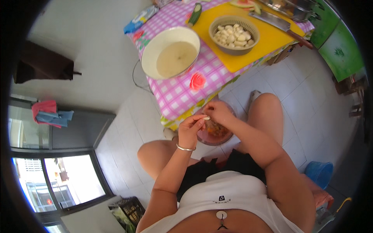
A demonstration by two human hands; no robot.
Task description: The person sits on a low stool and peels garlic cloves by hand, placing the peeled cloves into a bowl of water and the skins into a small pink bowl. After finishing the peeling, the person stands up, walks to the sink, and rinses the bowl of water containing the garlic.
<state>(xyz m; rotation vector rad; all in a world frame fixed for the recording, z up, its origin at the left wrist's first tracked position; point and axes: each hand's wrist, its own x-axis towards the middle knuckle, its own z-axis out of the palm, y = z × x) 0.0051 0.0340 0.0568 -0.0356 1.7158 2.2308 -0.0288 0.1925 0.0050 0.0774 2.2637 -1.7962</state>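
My left hand (191, 126) pinches a pale peeled garlic clove (206, 118) between thumb and fingertips. Close beside it, my right hand (219, 111) has its fingers bent together; whether they grip a bit of skin is too small to tell. Both hands are over a reddish, see-through waste bin (214, 139) with scraps inside, standing on the floor between my knees. On the table ahead, a colander-lined bowl (234, 51) holds many peeled garlic cloves (233, 36). To its left stands a cream enamel basin (151, 54) of cloudy water.
The table has a pink checked cloth (177, 99) and a yellow cutting board (233, 65). A cleaver (271, 20) lies on the board, its wooden handle past the edge. Nearby are a cut cucumber (195, 14), melon rinds (247, 5) and a steel pot (291, 10). A blue bucket (320, 173) stands behind right.
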